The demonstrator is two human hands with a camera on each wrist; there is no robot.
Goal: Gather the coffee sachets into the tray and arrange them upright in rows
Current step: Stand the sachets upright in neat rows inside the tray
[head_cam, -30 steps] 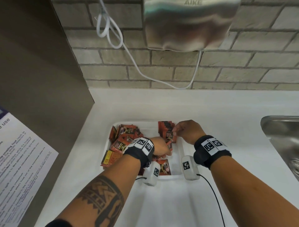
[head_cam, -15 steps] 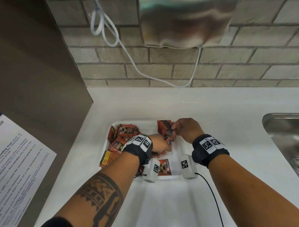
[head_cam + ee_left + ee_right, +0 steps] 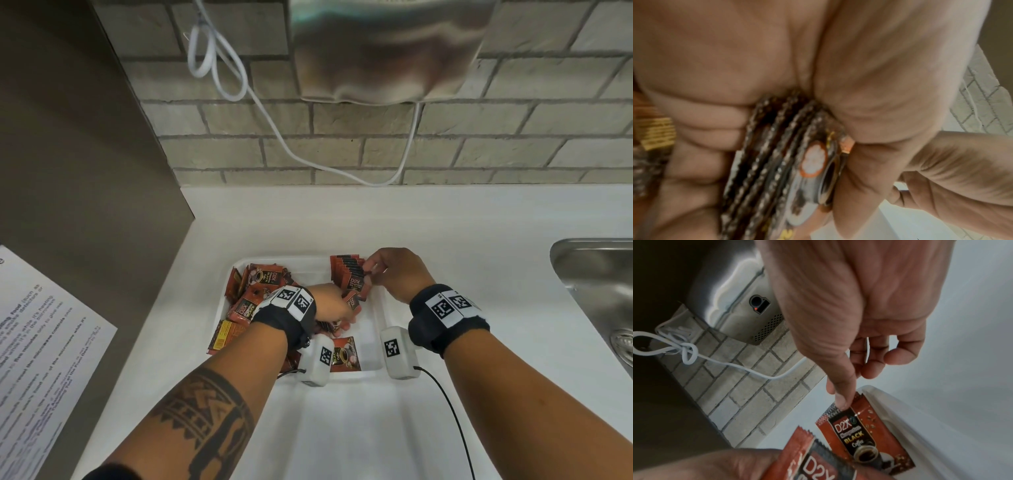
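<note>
A white tray (image 3: 379, 310) sits on the counter. Loose red-brown coffee sachets (image 3: 255, 286) are piled in its left half, and one lies flat at the front (image 3: 345, 358). An upright row of sachets (image 3: 347, 274) stands at the tray's back right. My left hand (image 3: 346, 317) grips a stack of several sachets (image 3: 781, 162) just in front of that row. My right hand (image 3: 371, 270) pinches the row's right top edge, its thumb (image 3: 842, 395) on the front sachet (image 3: 865, 434). The left hand's stack (image 3: 813, 465) shows close below it.
A steel sink (image 3: 596, 274) lies at the right. A hand dryer (image 3: 387, 51) and a white cable (image 3: 274, 133) hang on the brick wall behind. A printed notice (image 3: 41, 359) is on the brown panel at the left. A black wire (image 3: 455, 421) trails from my right wrist.
Both hands stay almost in place. The left hand's stack has edged slightly toward the upright row, which the right hand still holds.
</note>
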